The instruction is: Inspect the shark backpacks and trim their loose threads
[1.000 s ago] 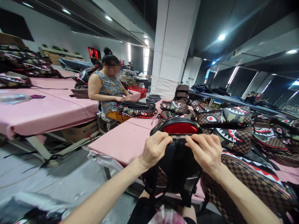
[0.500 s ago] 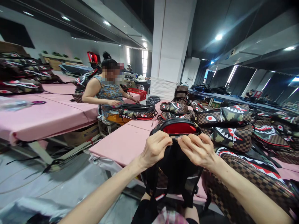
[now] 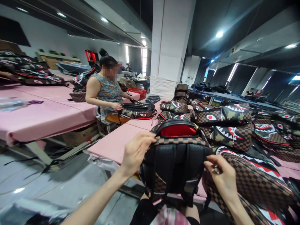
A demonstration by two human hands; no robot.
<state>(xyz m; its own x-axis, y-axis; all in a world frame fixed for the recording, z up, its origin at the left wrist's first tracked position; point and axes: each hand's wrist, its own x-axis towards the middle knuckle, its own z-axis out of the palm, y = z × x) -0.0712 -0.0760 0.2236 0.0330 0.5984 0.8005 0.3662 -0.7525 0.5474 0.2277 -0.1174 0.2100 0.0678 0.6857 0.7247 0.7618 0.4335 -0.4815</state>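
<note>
A black backpack (image 3: 174,159) with brown checkered trim stands upright before me at the pink table's edge, its shoulder straps facing me. Red lining (image 3: 179,130) shows in its open top. My left hand (image 3: 137,151) is at the bag's upper left corner, fingers closed on its edge. Beside the bag's right edge is my right hand (image 3: 221,175), its thumb and fingers curled round a small dark thing too small to name.
Checkered shark-face bags (image 3: 234,129) are piled on the right. Across the pink table (image 3: 131,132), a seated person (image 3: 106,90) handles another bag (image 3: 138,111). A second pink table (image 3: 51,112) stands left. A white pillar (image 3: 170,47) rises behind.
My hands have moved apart from the middle of the bag's top edge, left hand to the left, right hand right and down. The bag's back panel now shows more fully.
</note>
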